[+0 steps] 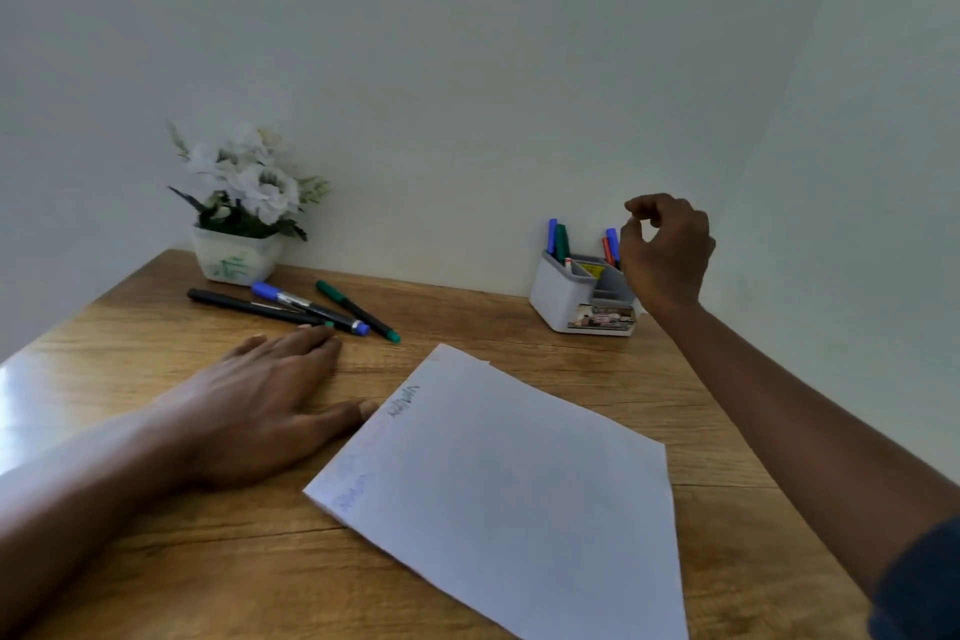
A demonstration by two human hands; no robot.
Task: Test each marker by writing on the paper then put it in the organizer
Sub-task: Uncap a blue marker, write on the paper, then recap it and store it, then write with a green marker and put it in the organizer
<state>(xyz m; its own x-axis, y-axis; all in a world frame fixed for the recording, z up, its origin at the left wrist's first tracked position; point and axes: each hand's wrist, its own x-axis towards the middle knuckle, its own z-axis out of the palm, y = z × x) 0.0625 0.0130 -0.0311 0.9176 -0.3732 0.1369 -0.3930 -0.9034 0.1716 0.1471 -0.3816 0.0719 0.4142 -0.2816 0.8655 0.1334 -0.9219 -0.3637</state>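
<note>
A white sheet of paper [509, 483] with faint scribbles near its left corner lies on the wooden table. Three markers lie beyond it at the left: a black one [244, 304], a blue-capped one [306, 307] and a green one [358, 311]. My left hand [254, 405] rests flat on the table, fingertips at the near ends of these markers, thumb by the paper's edge. The white and grey organizer [563, 296] stands at the back right with blue and green markers [557, 240] and red and blue markers [611, 244] upright in it. My right hand [665, 250] hovers right above it, fingers loosely curled, holding nothing.
A white pot of white artificial flowers [239, 218] stands in the back left corner against the wall. The table [519, 327] ends at the wall just behind the organizer.
</note>
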